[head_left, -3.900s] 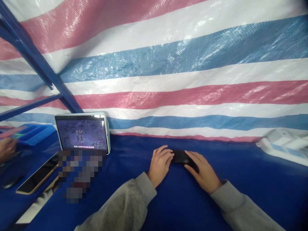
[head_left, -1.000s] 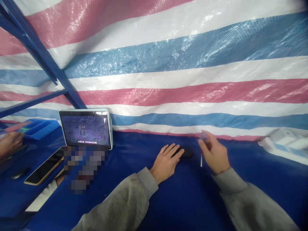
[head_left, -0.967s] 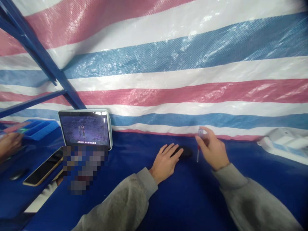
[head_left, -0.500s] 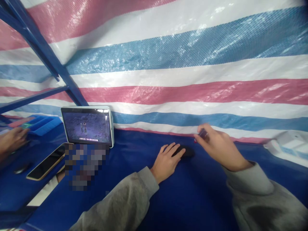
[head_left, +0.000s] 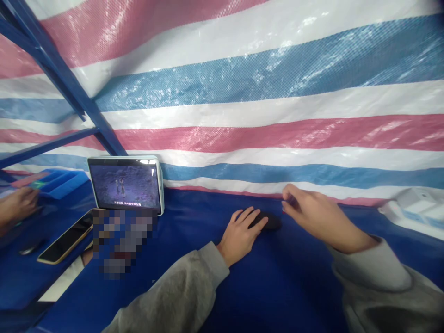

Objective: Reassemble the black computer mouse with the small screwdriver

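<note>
In the head view, your left hand (head_left: 239,236) is lying spread and loose over the near part of a black object (head_left: 272,221) on the blue table (head_left: 270,286), while your right hand (head_left: 312,210) is curling around a mostly hidden red-tipped item (head_left: 283,211) just beyond it. Nothing is showing as finished—what remains, you cannot be told. The object's long axis is running sideways from your left fingers toward your right hand—its front is staying unclear.

A red, white and blue striped tarp (head_left: 243,111) hangs behind a blue-covered table (head_left: 263,286), beside blue metal framing (head_left: 69,78).
</note>
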A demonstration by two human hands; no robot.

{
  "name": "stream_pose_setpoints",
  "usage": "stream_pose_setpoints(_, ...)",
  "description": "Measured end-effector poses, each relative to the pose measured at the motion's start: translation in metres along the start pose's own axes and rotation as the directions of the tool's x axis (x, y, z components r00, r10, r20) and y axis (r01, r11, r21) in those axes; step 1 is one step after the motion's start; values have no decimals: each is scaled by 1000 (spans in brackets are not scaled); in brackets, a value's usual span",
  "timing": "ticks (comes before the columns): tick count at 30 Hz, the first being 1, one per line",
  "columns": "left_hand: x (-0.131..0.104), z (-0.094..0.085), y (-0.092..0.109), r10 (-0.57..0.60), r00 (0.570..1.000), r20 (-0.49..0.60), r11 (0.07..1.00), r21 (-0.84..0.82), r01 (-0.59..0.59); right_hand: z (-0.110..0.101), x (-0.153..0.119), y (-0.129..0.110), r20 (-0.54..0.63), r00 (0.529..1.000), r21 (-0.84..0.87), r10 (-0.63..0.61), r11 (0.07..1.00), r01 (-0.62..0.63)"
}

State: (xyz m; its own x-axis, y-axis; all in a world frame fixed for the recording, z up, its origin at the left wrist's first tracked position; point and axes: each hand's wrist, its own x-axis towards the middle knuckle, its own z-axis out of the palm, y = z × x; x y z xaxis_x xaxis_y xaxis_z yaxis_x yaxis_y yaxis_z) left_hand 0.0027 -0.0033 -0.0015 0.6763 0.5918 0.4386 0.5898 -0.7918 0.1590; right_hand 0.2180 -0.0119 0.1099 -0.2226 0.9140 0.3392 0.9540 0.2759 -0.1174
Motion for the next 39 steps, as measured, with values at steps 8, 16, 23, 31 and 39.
stream_pose_setpoints(8, 0, 0, 1, 16, 1000, -15, 1000, -6, -16, 4, -1, -2, 2, 1000, -4, 9, 1000, -9)
stream_pose_setpoints(16, -1, 3, -2, 33, 999, -33, 999, -12, -34, 10, 1, -4, -69, 995, 162, -79, 983, 89)
stream_pose_setpoints(23, -1, 3, -3, 51, 998, -41, 999, -14, -52, 7, -2, -8, -38, 999, 95, -32, 995, 35)
stream_pose_setpoints(31, -1, 3, -3, 53, 997, -49, 998, -14, -54, 8, 0, -8, -62, 998, 43, 9, 999, -6)
stream_pose_setpoints(39, 0, 3, -2, 52, 997, -54, 999, -3, -53, 6, 0, -9, -33, 999, 13, 24, 1000, -23)
